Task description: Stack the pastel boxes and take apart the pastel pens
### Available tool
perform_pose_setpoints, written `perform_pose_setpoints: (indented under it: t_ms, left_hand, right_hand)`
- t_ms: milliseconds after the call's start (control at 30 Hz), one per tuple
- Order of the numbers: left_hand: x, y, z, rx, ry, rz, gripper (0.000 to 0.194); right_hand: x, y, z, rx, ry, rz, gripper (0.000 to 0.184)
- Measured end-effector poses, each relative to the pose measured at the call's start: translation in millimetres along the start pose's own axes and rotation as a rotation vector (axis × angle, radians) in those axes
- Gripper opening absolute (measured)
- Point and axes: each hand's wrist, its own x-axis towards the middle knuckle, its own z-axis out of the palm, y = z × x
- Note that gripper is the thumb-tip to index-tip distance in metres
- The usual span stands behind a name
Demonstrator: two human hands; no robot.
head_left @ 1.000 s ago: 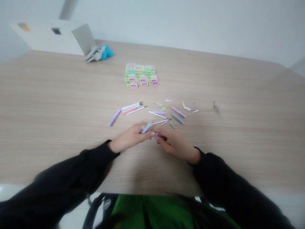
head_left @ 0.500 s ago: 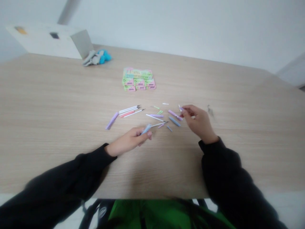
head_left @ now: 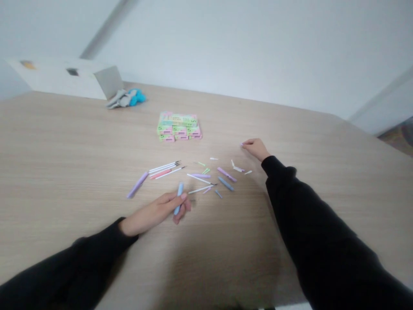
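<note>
My left hand (head_left: 171, 206) is closed on a light blue pen barrel (head_left: 179, 196), held nearly upright near the front of the scattered parts. My right hand (head_left: 256, 148), farther back on the right, pinches a tiny purple piece (head_left: 241, 144) whose kind is too small to tell. Between the hands lie white pen refills (head_left: 200, 189) with dark tips, a purple barrel (head_left: 226, 174) and a blue barrel (head_left: 225, 184). Small green pieces (head_left: 205, 171) and white pieces (head_left: 238, 168) lie around them. To the left are more refills (head_left: 163, 167), a red barrel (head_left: 160, 174) and a purple barrel (head_left: 137, 185).
Green and pink boxes (head_left: 179, 127) are stacked behind the pen parts. Grey and blue gloves (head_left: 125, 99) lie near a white board or carton (head_left: 58, 79) at the back left. The wooden table (head_left: 80, 142) meets a white wall (head_left: 241, 47).
My right hand has moved back, away from the pen parts, with a small purple piece. White bits now show where it was. My left hand has tilted the blue barrel more upright. The view has shifted.
</note>
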Motion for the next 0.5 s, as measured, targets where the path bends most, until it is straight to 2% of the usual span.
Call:
perform_pose_setpoints:
  t_ms: [133, 300, 400, 500]
  left_hand:
    - [0.0, 0.2, 0.4, 0.002, -0.033, -0.017, 0.058]
    - [-2.7, 1.8, 1.4, 0.055, -0.051, -0.025, 0.055]
    - [-3.6, 1.9, 2.1, 0.102, -0.077, -0.007, 0.053]
    - [-3.2, 0.8, 2.6, 0.162, -0.098, 0.031, 0.049]
  right_hand:
    - [27.3, -29.8, 25.4, -0.056, -0.105, 0.013, 0.023]
    - [34.1, -73.6, 58.9, -0.158, -0.233, -0.028, 0.014]
    - [33.6, -90.2, 68.0, -0.225, -0.290, -0.029, 0.010]
    - [33.7, -94.8, 69.3, -0.272, -0.328, -0.003, 0.011]
